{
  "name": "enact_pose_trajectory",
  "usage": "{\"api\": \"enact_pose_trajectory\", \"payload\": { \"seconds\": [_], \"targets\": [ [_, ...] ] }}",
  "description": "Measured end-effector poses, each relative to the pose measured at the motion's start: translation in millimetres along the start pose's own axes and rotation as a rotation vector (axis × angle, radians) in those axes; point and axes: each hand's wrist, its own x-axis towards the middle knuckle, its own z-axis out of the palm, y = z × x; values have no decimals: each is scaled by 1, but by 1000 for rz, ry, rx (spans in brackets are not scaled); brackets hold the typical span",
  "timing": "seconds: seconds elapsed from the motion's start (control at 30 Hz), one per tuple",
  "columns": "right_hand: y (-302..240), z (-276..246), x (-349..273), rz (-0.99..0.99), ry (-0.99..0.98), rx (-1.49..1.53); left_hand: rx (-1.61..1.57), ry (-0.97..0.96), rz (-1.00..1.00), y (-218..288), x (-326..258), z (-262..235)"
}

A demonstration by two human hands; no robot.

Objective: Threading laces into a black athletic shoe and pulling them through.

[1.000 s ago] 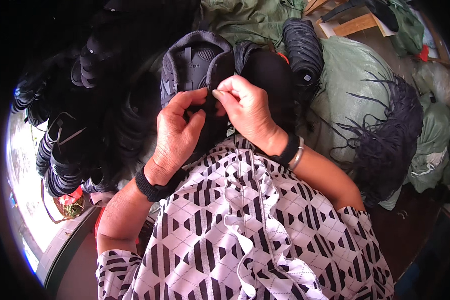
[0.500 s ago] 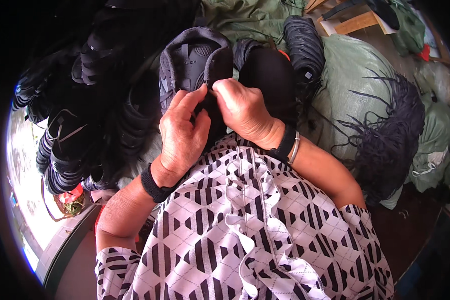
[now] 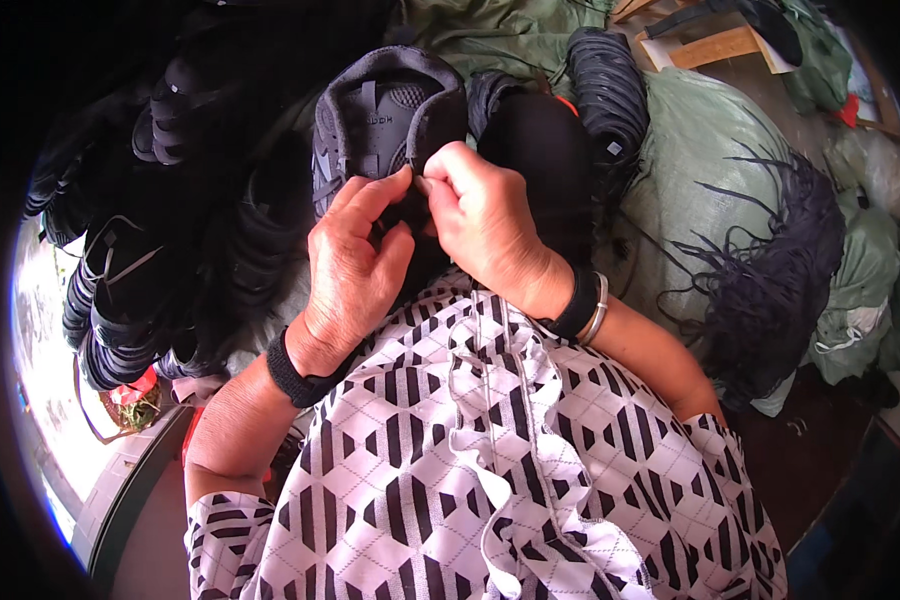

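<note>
A dark grey shoe upper (image 3: 390, 105) stands in front of me, its padded collar away from me and its tongue showing. At the near end of its lacing edge, my left hand (image 3: 355, 250) is closed in a pinch, with thumb and forefinger at the eyelet edge. My right hand (image 3: 485, 225) is closed close beside it, thumb and forefinger pressed together around a small dark tip that is mostly hidden. The fingertips of both hands almost meet. A large bundle of loose black shoelaces (image 3: 785, 290) lies to the right on a pale green sack (image 3: 685, 150).
Stacks of nested black shoe uppers (image 3: 120, 320) crowd the left side. Another nested stack (image 3: 605, 95) lies behind, right of a smooth black rounded form (image 3: 535, 150). Green cloth (image 3: 490, 35) covers the back, and a wooden frame (image 3: 715, 45) stands at the far right.
Both hands stay pinched at the shoe's lacing edge. My right hand has turned and shifted slightly, and its fingers look more upright. The whole view has shifted a little.
</note>
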Motion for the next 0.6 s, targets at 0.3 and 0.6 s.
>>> {"api": "enact_pose_trajectory", "payload": {
  "seconds": [0.3,0.6],
  "targets": [
    [-12,-20,14,673,-247,667,-226,3,-266,15,-10,-2],
    [-11,-11,4,435,-47,509,225,11,-119,25,-10,-11]
  ]
}}
